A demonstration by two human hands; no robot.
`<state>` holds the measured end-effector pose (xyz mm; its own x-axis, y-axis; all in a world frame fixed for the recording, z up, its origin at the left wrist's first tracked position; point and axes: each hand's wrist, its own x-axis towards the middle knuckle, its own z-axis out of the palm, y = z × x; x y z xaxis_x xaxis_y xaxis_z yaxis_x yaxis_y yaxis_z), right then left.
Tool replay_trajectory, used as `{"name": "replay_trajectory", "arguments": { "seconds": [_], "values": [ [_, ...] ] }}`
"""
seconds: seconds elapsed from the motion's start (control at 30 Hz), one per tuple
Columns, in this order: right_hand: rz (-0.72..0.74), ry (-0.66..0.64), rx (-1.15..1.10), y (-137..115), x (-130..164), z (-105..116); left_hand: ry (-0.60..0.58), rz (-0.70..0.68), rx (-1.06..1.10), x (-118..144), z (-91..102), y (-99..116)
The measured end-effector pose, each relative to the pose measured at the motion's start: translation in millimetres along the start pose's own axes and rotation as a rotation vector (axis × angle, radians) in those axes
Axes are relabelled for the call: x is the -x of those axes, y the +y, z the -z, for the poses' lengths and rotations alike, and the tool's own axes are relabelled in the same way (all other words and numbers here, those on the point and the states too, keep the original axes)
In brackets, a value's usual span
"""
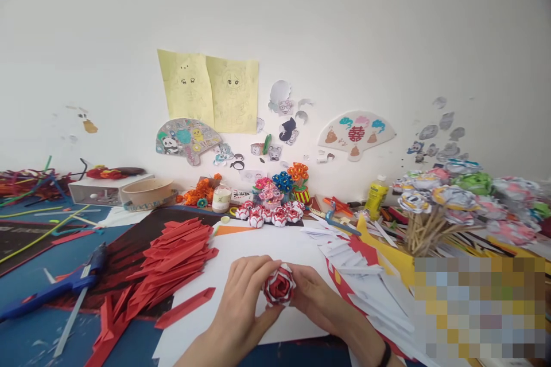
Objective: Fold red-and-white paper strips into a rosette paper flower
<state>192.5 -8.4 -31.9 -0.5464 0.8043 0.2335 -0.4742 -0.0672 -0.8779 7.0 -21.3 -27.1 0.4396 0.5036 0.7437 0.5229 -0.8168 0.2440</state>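
Observation:
A red and white folded-paper flower (pixel 279 285) is held between both hands, its layered red centre facing up. My left hand (pixel 243 295) curls around its left side, thumb below and fingers above. From the right, my right hand (pixel 317 297) closes on the flower's edge; some of its fingertips are hidden. Beneath the hands lies a white paper sheet (pixel 245 246). To the left is a heap of folded red paper strips (pixel 178 249), with one red strip (pixel 185 308) apart on the sheet. Folded white paper strips (pixel 365 284) spread out at the right.
Several finished red and white flowers (pixel 256 218) stand behind the sheet. A blue glue gun (pixel 73 282) lies at left. A round bowl (pixel 148 192), a white jar (pixel 221 199) and a yellow bottle (pixel 376 199) line the wall. Paper flowers on sticks (pixel 424 229) fill the right.

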Motion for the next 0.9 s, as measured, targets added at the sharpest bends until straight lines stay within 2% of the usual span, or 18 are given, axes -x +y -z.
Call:
{"name": "replay_trajectory", "arguments": {
  "seconds": [0.27,0.43,0.6,0.8,0.9],
  "values": [
    [-0.022,0.043,-0.096,-2,-2,-5,0.032,0.028,0.099,3,-5.7,-3],
    [-0.044,-0.004,-0.099,-2,-1,-6,0.009,0.032,0.168,6,-7.7,-5],
    [-0.059,-0.001,-0.126,0,-2,-6,0.034,0.057,0.152,4,-6.6,0],
    [-0.044,-0.010,-0.155,3,-2,-4,0.094,-0.003,0.151,3,-6.3,5],
    [-0.021,-0.003,-0.151,4,-2,-5,0.091,0.013,0.161,2,-5.6,5]
  ]
}}
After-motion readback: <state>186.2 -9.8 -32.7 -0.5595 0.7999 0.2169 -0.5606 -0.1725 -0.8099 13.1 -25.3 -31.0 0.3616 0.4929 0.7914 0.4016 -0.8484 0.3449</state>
